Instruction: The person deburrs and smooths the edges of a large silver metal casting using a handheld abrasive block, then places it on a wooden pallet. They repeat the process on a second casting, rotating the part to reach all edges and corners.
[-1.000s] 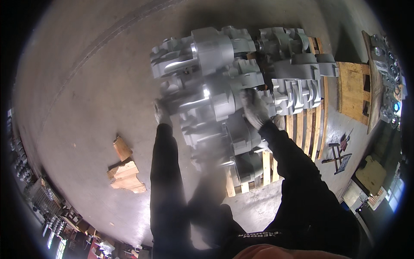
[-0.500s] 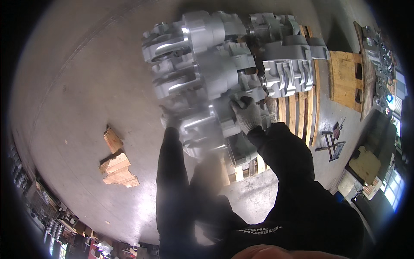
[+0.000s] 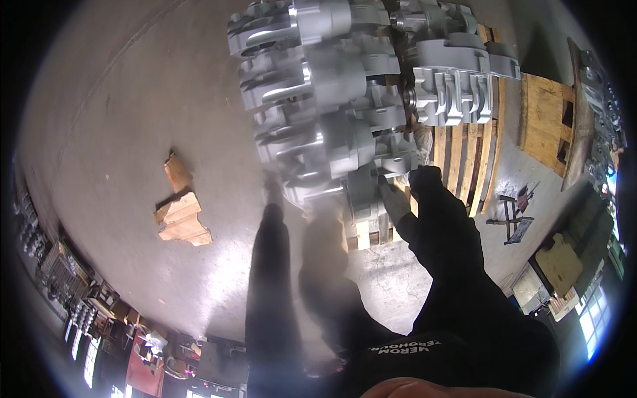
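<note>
Large grey metal castings point(image 3: 342, 79) with rounded drums and ribbed ends lie in rows on a wooden pallet point(image 3: 458, 156). My left hand point(image 3: 272, 189), in a pale glove, is smeared by motion beside the left end of the nearest castings; its fingers are unclear. At the near right side, my gloved right hand point(image 3: 396, 202) has its fingers stretched out along the nearest casting point(image 3: 363, 192), touching or very close to it. Nothing shows in its grasp. A pale blur covers part of my knee and the castings' near edge.
Broken wooden boards point(image 3: 184, 219) lie on the concrete floor at left. To the right are a wooden crate point(image 3: 541, 123), a small dark metal stand point(image 3: 514, 219) and a bench point(image 3: 564, 262). More metal parts point(image 3: 587, 89) sit at the far right.
My view has shifted, so the castings appear higher. Both hands have drawn toward me along the castings. The right hand's curled fingers have straightened and moved off the casting's upper part.
</note>
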